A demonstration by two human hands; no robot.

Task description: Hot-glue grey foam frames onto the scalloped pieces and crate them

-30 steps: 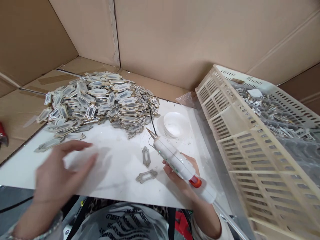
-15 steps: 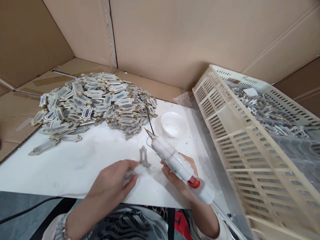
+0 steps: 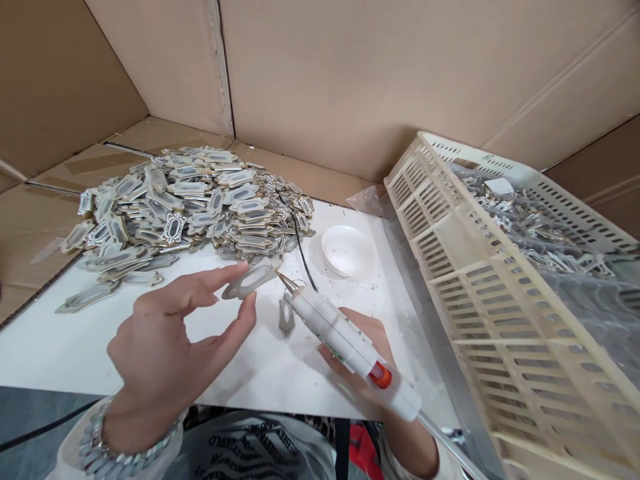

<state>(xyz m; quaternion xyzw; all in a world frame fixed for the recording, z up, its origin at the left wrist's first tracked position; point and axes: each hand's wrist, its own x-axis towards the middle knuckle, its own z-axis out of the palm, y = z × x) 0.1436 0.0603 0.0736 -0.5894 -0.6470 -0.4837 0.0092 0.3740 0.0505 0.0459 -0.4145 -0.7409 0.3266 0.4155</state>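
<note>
Between the thumb and forefinger of my left hand (image 3: 165, 333), a small ornate frame plate (image 3: 234, 288) is pinched, raised above the white table. My right hand (image 3: 373, 337) is wrapped round a white glue gun (image 3: 340, 327) with an orange part near its rear. The metal nozzle points up and left, and its tip is at the right end of the pinched plate; whether they touch I cannot tell. Another frame plate (image 3: 287, 325) lies on the table just below the nozzle. Beyond my left hand rises a large heap of similar plates (image 3: 200, 200).
A white bowl (image 3: 350, 252) stands behind the glue gun. To the right, a cream plastic crate (image 3: 465, 300) holds metal pieces and clear plastic wrap. Cardboard walls (image 3: 350, 87) enclose the back. A black cord (image 3: 303, 257) runs between heap and gun.
My left hand has moved up and left from the table plate and now holds a plate up at the nozzle. The glue gun has shifted slightly down and left.
</note>
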